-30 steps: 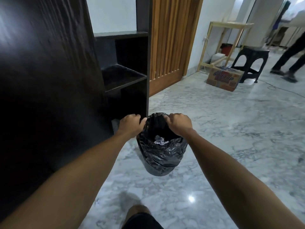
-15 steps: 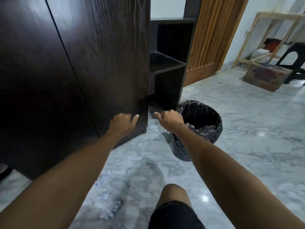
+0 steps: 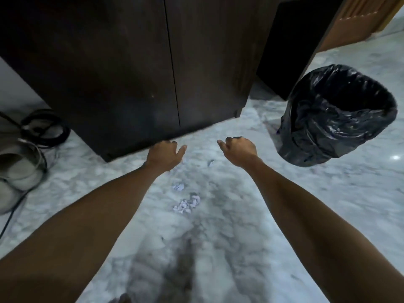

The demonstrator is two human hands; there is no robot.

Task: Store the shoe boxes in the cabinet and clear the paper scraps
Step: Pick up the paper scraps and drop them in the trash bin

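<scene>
Crumpled white paper scraps lie on the marble floor: a bigger clump [image 3: 187, 205], a smaller piece [image 3: 178, 186] and a tiny bit [image 3: 210, 162]. My left hand [image 3: 163, 154] hovers above them near the base of the dark wooden cabinet [image 3: 131, 68], fingers loose and empty. My right hand [image 3: 239, 149] hangs beside it with fingers loosely curled, holding nothing. The cabinet's two doors are closed. A bin lined with a black plastic bag [image 3: 336, 114] stands on the floor to the right. No shoe boxes are in view.
Black cables [image 3: 43, 125] and a pale rounded object [image 3: 19, 167] sit on the floor at the left of the cabinet. A dark open shelf unit [image 3: 293, 42] and a wooden door [image 3: 358, 20] are at the upper right.
Both hands let go of the bin's bag, which now stands off to the right. My view swung left and down to the scraps in front of the cabinet.
</scene>
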